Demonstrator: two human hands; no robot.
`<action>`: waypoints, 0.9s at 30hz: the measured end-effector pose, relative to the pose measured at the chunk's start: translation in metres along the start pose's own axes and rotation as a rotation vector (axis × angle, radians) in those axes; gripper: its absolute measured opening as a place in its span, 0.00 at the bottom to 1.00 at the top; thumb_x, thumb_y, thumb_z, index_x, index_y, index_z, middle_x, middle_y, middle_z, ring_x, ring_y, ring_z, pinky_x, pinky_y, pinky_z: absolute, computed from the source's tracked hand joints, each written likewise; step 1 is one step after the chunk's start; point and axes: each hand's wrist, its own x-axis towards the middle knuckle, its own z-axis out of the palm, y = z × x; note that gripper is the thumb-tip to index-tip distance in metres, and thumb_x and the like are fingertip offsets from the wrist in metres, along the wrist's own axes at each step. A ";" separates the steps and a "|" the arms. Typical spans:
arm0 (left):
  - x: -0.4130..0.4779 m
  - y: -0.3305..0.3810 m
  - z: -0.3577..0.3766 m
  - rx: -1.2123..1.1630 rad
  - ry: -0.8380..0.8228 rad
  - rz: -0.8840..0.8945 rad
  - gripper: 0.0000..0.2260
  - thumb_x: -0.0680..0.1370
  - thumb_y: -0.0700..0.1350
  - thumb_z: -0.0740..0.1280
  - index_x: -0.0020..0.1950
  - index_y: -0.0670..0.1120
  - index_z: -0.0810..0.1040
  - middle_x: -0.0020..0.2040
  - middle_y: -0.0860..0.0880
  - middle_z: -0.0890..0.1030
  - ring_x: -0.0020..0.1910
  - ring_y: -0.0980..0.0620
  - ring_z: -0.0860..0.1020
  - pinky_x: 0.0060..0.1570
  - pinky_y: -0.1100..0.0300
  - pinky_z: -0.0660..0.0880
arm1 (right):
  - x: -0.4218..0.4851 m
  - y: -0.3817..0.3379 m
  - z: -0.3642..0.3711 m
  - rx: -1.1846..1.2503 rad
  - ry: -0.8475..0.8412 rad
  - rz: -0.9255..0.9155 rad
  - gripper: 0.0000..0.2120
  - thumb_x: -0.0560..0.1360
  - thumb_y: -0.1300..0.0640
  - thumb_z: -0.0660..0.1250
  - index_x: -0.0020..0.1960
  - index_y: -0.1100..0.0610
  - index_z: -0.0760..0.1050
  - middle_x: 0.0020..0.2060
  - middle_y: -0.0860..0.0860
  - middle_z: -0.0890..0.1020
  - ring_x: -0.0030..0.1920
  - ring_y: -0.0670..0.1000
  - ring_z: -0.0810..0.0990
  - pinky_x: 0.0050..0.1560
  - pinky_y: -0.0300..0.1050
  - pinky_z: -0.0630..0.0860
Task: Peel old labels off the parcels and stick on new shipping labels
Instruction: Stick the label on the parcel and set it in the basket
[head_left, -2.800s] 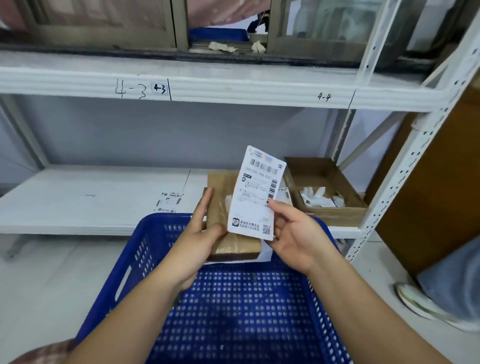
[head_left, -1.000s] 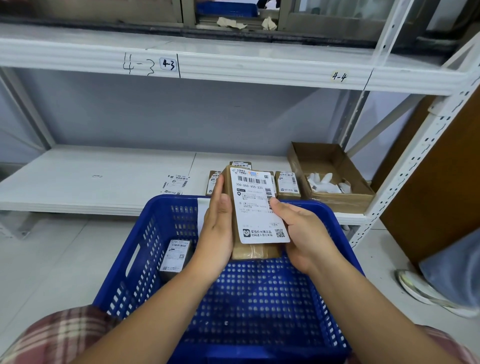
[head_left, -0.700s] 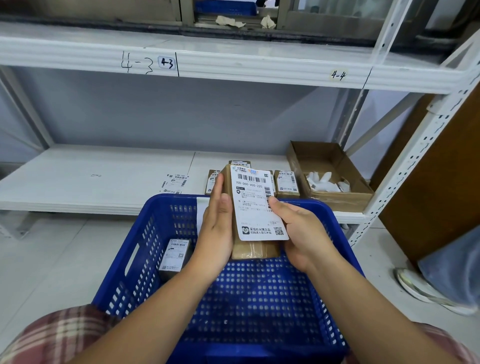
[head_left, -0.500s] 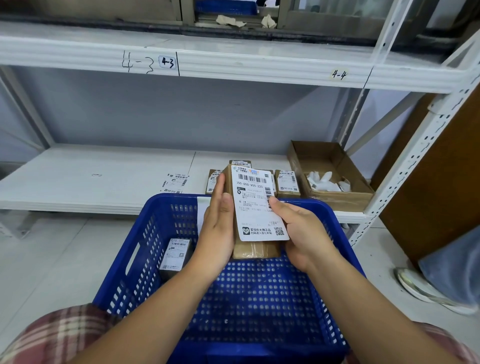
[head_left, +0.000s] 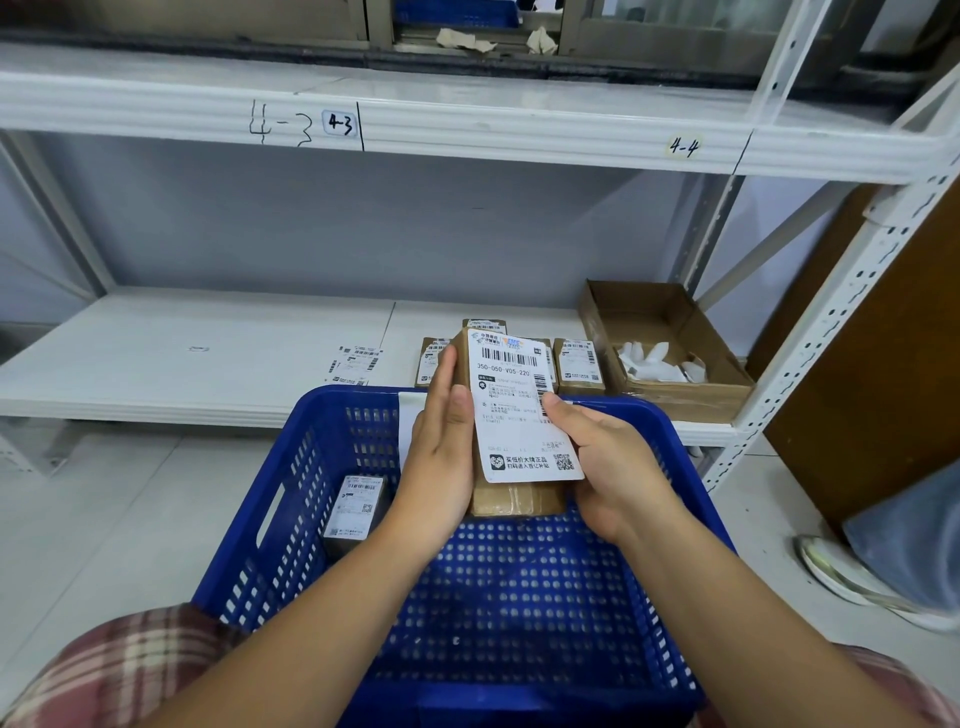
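Holding a brown parcel (head_left: 514, 499) up over the blue basket (head_left: 291, 483), both hands reach out in front, with the forearms stretched forward. The left hand (head_left: 441, 457) wraps the parcel's left side, fingers pointing up and thumb on the front. The right hand (head_left: 608, 467) grasps the right side from below, and its thumb presses on the white label (head_left: 519, 415) that lies on the parcel's front. One small labelled box (head_left: 356, 506) sits inside the basket, at its left.

One head view only.
Your camera looks forward and down, close above the basket (head_left: 306, 467), facing the shelf (head_left: 182, 374) just behind it.
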 end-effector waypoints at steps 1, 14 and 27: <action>0.000 0.000 0.000 0.001 0.003 0.004 0.22 0.74 0.64 0.48 0.68 0.70 0.53 0.72 0.61 0.65 0.67 0.63 0.68 0.52 0.76 0.69 | 0.000 0.000 0.000 0.000 -0.001 0.000 0.07 0.77 0.57 0.68 0.48 0.60 0.82 0.43 0.56 0.87 0.46 0.55 0.86 0.52 0.50 0.81; 0.000 -0.001 0.002 -0.144 0.008 -0.021 0.25 0.78 0.53 0.59 0.73 0.65 0.57 0.68 0.59 0.72 0.61 0.62 0.75 0.61 0.57 0.74 | -0.003 -0.003 0.000 0.040 -0.009 0.005 0.06 0.77 0.58 0.68 0.47 0.60 0.81 0.42 0.55 0.87 0.41 0.53 0.87 0.42 0.46 0.81; 0.001 -0.004 0.003 -0.134 0.005 -0.029 0.27 0.75 0.57 0.60 0.73 0.65 0.57 0.70 0.58 0.70 0.64 0.60 0.73 0.64 0.53 0.72 | -0.002 -0.004 -0.002 0.037 -0.019 0.010 0.07 0.78 0.57 0.67 0.49 0.61 0.81 0.43 0.56 0.87 0.43 0.53 0.87 0.44 0.47 0.81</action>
